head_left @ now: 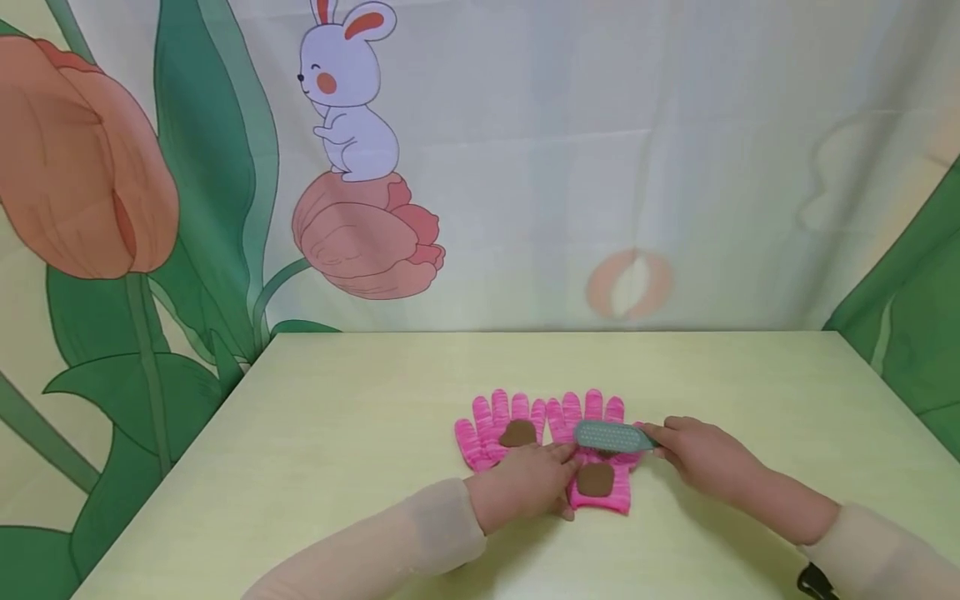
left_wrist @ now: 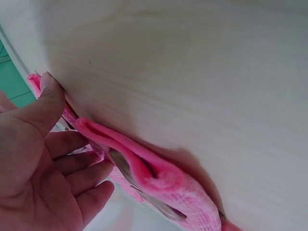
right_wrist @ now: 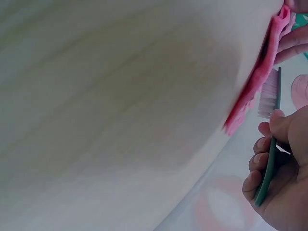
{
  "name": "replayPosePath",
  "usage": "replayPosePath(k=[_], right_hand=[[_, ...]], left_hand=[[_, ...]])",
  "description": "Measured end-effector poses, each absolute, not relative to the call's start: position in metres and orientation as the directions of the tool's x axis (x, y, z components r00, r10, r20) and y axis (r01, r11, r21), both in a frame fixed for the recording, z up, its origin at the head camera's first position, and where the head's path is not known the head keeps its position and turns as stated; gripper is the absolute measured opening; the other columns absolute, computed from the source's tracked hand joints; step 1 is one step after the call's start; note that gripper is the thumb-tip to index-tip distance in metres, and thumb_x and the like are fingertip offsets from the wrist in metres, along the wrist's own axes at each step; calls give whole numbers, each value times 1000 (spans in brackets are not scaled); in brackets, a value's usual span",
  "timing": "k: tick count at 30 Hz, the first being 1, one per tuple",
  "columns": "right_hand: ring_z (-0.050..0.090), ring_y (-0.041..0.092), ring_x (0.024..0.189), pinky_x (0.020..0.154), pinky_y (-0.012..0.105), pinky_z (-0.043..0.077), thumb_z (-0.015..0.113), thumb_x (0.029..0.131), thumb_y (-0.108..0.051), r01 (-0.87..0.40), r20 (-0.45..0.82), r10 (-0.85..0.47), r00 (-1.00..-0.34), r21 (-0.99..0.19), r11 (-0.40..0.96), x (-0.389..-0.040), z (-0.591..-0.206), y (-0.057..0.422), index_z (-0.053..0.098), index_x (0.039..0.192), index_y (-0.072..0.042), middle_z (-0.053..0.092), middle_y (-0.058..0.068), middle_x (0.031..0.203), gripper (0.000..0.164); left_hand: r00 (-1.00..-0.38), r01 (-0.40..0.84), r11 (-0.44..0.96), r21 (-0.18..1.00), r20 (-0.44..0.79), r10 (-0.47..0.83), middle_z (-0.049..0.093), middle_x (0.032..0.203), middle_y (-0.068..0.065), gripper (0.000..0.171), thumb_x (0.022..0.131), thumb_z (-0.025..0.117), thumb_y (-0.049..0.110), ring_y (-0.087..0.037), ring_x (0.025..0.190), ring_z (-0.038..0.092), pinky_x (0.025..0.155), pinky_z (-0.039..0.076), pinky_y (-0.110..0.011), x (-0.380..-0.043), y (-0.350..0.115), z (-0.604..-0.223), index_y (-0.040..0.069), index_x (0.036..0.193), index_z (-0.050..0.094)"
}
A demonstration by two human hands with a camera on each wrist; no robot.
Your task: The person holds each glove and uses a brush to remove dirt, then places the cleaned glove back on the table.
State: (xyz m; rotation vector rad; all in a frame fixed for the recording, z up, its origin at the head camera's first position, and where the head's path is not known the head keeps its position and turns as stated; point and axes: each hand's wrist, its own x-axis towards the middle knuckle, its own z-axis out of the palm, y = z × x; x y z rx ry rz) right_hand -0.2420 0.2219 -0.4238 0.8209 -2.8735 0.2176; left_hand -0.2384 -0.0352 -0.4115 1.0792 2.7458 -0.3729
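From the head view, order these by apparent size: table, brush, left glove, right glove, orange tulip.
Largest to smallest:
1. Table
2. Orange tulip, printed
3. Left glove and right glove: unsure, both partly covered
4. Brush, visible part

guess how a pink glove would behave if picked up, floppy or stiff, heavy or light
A pink glove would probably flop, since the knit looks soft and one cuff bends in a loose fold. It is likely light, being thin fabric lying low on the table. Its brown patches might stiffen it slightly, though their material is unclear.
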Motion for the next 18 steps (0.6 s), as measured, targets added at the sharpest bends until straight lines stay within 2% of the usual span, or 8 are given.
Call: replayPosePath(k=[6,13,18], right_hand=[[44,6,69,61,22,44,72,93,-12,-502,160,-484,-860,-104,858,-241,-425,235,71,123,0,59,-4,80,32],[44,5,69,61,22,44,71,94,-12,-525,225,-494,-840,-107,844,-242,-421,235,70,122,0,58,-4,80,30],[44,5,69,60,21,44,70,94,-12,-555,221,-523,-823,-113,824,-245,-422,220,71,122,-1,57,-4,79,30]], left_hand=[[-728,681,715,-157,-248,639,41,164,1,77,90,63,57,-14,151,42,122,39,-28,-238,-35,-413,19,155,46],[-721,691,703,-165,-225,656,43,163,0,75,91,63,57,-14,149,46,118,45,-27,-238,-36,-414,18,153,48],[-715,698,693,-180,-219,664,43,163,-1,76,91,61,58,-14,149,47,117,45,-26,-237,-37,-414,17,154,47]])
